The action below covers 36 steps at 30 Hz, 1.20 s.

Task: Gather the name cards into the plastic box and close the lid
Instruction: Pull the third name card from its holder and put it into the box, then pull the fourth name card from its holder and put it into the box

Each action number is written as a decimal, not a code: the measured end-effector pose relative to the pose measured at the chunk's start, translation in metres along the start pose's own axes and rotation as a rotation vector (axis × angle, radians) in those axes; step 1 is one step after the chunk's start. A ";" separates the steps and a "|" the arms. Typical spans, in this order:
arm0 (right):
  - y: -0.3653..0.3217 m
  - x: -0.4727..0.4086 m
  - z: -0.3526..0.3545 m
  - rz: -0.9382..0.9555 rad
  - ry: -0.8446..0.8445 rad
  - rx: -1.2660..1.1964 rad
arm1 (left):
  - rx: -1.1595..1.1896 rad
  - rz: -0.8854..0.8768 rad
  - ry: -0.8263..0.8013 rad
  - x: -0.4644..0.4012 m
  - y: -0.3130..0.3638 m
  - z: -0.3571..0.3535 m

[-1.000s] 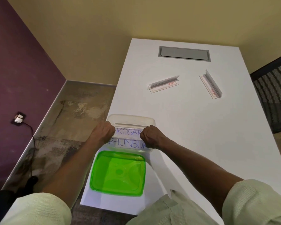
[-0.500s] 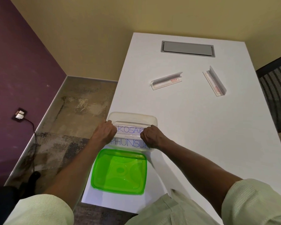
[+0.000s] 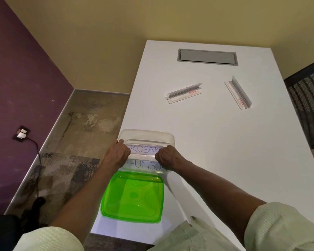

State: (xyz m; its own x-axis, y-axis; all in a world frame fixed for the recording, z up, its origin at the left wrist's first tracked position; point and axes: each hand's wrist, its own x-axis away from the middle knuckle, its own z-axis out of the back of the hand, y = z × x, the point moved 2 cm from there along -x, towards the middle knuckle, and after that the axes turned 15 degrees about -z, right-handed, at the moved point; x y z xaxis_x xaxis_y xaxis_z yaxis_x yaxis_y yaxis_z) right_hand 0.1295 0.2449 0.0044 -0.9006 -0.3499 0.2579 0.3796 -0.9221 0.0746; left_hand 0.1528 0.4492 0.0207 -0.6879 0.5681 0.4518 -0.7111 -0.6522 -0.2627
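Nothing has shifted since a moment ago: left hand (image 3: 116, 154) and right hand (image 3: 166, 157) both still pinch the KOSAK name card (image 3: 143, 149) inside the clear plastic box (image 3: 147, 134), behind the PHUNSUK card (image 3: 143, 164). Nearer the person the green lid (image 3: 132, 197) lies on the white table (image 3: 225, 151), with two more card holders (image 3: 184, 93) farther right.

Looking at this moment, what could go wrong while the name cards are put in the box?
1. The plastic box sits at the table's left edge; a push from the left hand or right hand might slide it off.
2. The KOSAK card spans the box width, so it may jam or tilt.
3. Two card holders lie far off; they might be forgotten before the green lid goes on.
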 end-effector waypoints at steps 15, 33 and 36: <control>0.032 0.012 0.048 -0.038 0.216 -0.178 | 0.454 0.112 0.223 -0.020 0.004 0.046; 0.168 0.100 0.033 -0.395 0.288 -0.173 | 0.619 0.053 0.437 -0.058 0.073 0.134; 0.192 0.114 0.027 -0.446 0.282 -0.161 | 0.637 0.024 0.442 -0.072 0.090 0.149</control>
State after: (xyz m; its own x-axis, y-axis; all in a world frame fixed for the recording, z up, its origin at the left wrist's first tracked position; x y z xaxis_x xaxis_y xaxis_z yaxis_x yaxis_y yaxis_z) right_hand 0.1053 0.0323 0.0739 -0.9969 0.0707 -0.0344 -0.0694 -0.9969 -0.0362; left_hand 0.1600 0.2745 0.0911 -0.7913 0.6104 0.0346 -0.5668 -0.7536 0.3329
